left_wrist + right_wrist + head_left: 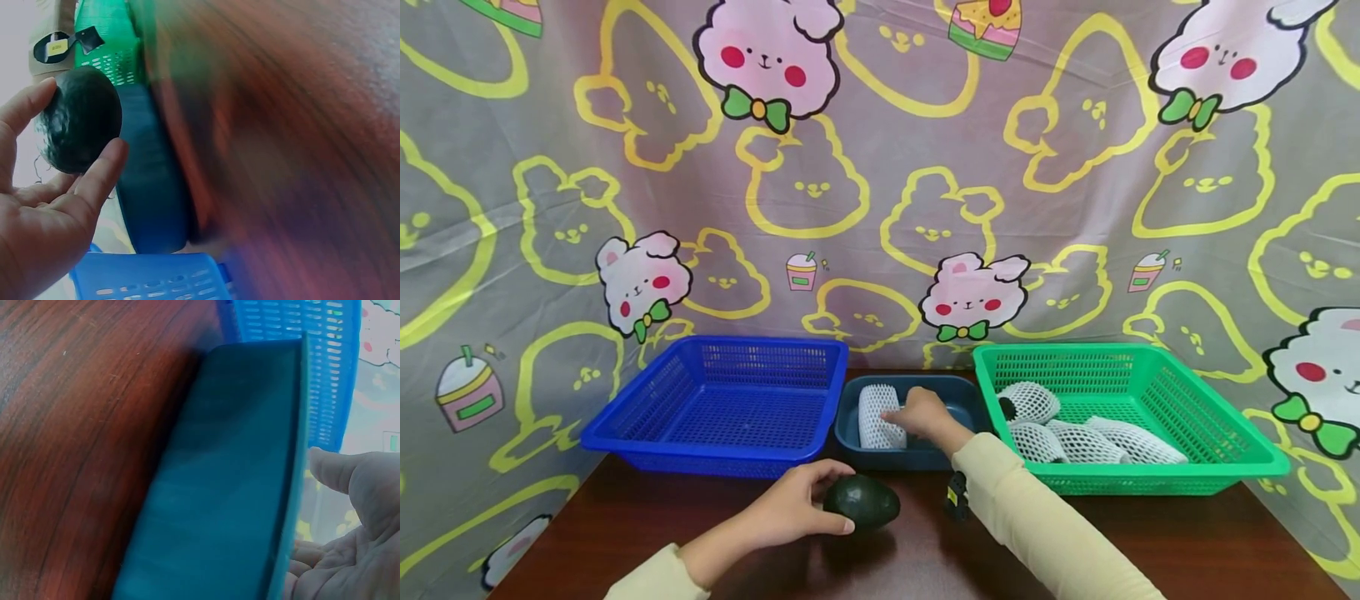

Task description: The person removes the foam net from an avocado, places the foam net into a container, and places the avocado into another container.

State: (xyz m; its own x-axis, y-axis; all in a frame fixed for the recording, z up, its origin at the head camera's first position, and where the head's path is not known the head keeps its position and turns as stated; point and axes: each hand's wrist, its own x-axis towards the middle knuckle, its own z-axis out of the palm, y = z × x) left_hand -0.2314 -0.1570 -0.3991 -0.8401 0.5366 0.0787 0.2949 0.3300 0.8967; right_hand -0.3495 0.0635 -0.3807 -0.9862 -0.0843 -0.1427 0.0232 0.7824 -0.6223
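My left hand holds a dark green avocado above the table, its thumb and fingertips round the fruit's blunt end. In the left wrist view the avocado shows a glossy, bumpy skin. My right hand is over the dark blue-teal tray, a finger reaching to the white foam net sleeves in it. Seen from the right wrist, the thumb stands apart from the fingers, whose tips are hidden behind the tray's wall.
Left of the tray stands a blue perforated basket with nothing seen in it. On the right, a green basket contains several foam-netted fruits. A patterned cloth hangs behind the brown table.
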